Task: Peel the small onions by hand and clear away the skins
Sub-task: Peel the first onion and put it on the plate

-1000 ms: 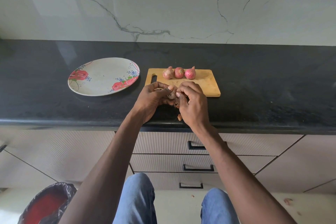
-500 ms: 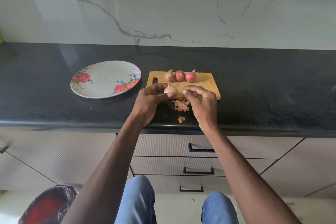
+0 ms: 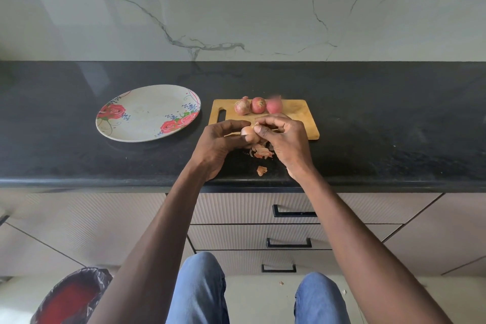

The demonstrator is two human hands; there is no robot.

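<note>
1. Black stone table (image 3: 368, 118) under a white marble-look wall (image 3: 236, 8) with grey veins; ribbed beige drawers (image 3: 263, 208) with black handles below the front edge.
2. Wooden cutting board (image 3: 297, 113) near the middle of the table, handle slot at its left end.
3. Three small onions (image 3: 258, 105) lined up along the board's far edge, touching or nearly so: the left two with skin on, the right one pinker and a bit blurry.
4. Left hand (image 3: 218, 144) gripping a fourth onion (image 3: 248, 135) just over the board's near edge, fingers curled round it, so that grip is clamped on the onion.
5. Right hand (image 3: 286, 139) right up against it, thumb and fingertips pinched together at the top of that same onion. Looks like a bit of skin in the pinch, but too small to be sure.
6. Pile of loose skins (image 3: 261, 152) on the table just below the hands, off the board's near edge.
7. One more skin scrap (image 3: 261, 170) lying alone closer to the table's front edge.
8. Floral plate (image 3: 147, 113) with red roses left of the board, apart from it.
9. Down on the floor at the lower left: red bin (image 3: 71, 300) lined with a dark bag. Knees in blue jeans (image 3: 200, 289) at the bottom.
</note>
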